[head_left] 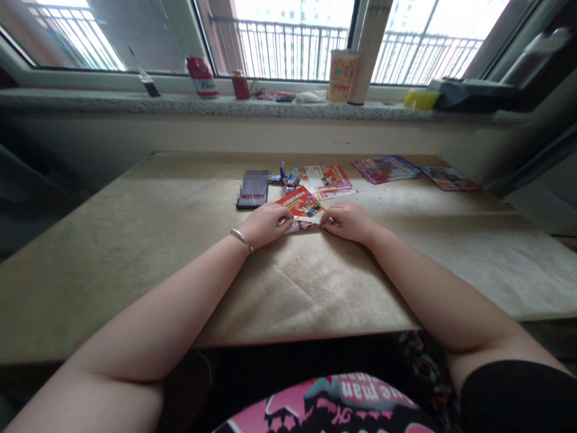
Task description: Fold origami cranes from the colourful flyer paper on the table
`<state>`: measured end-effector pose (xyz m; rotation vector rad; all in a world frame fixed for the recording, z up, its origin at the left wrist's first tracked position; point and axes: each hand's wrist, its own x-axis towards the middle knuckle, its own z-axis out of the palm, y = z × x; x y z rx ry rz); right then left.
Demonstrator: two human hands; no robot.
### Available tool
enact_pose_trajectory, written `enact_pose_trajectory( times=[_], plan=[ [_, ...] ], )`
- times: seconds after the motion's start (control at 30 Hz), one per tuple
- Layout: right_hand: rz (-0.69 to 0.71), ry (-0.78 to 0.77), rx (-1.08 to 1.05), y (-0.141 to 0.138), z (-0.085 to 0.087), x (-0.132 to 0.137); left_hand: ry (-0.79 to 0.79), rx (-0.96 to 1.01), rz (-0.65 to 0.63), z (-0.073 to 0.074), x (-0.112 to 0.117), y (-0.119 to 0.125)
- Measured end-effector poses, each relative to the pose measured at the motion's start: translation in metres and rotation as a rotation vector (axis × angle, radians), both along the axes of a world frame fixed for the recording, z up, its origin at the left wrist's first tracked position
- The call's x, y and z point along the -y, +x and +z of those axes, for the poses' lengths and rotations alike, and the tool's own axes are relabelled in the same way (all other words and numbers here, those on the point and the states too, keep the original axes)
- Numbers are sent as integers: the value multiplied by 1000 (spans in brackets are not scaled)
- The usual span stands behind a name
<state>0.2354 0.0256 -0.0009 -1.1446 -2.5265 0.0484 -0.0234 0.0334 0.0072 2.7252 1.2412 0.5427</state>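
A small red and orange printed paper (303,205) lies on the brown paper-covered table (157,240), partly folded. My left hand (265,222), with a bracelet on its wrist, pinches the paper's left edge with closed fingers. My right hand (349,221) pinches its right edge, fingers also curled. Both hands rest on the table top.
A dark phone (253,190) lies just behind my left hand. Beside it are small folded paper figures (288,176) and more printed sheets (328,180), (385,168), (449,178). The windowsill (135,103) holds a red can (202,77), a small jar (240,85) and a cup (342,75).
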Motion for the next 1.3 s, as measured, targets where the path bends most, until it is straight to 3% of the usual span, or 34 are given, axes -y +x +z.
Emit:
enact_pose_trajectory(
  times=[0.27,0.47,0.73,1.3],
  plan=[
    [-76,8,-55,-2,-3,0,93,-28,41,-6,-5,1],
    [7,58,-21,-5,-3,-1,102,-38,114,-6,-5,4],
    [-2,91,-3,-8,-3,0,103,-101,199,-1,-2,8],
    [-8,50,-38,-8,-5,-2,97,-5,239,-7,-6,8]
  ],
)
